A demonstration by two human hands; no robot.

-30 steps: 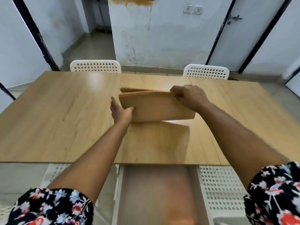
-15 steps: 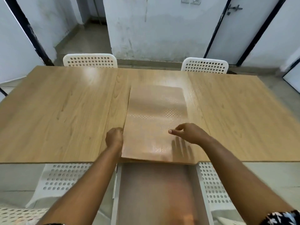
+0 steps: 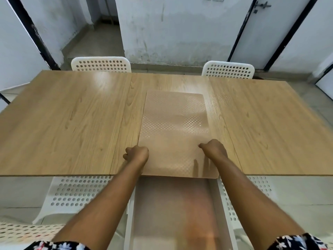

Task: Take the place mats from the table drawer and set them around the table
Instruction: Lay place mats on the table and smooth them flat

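Fingers on both hands are curled in tight, like little fists. Left hand (image 3: 137, 154) sits at the left edge of the place mat (image 3: 175, 130), at about 7 o'clock on the mat, and its fingers look pinched on that edge, but they are tucked under so I cannot tell for sure. Right hand (image 3: 214, 149) rests on top of the mat at about 5 o'clock, knuckles up, with fingers folded under; I cannot tell if it grips anything. The mat lies flat on the middle strip of the wooden table (image 3: 68, 123), long way pointing to 12 o'clock. It is tan, almost the same color as the wood, with tiny shiny dots, so its far edge is hard to pick out. Its near edge hangs a little past the table edge, over the open drawer (image 3: 173, 213) at 6 o'clock. The drawer bottom looks blurry and brownish, and I cannot tell if more mats are lying in it. White chairs with holes stand around: two chair backs (image 3: 100, 65) at 12 o'clock behind the table, and two chair seats (image 3: 75, 192) at 6 o'clock, partly hidden by the arms. Flowery sleeves (image 3: 299, 242) are cut off at the bottom. No words or labels can be read anywhere. A door (image 3: 261, 24) at 1 o'clock is cut off at the top.
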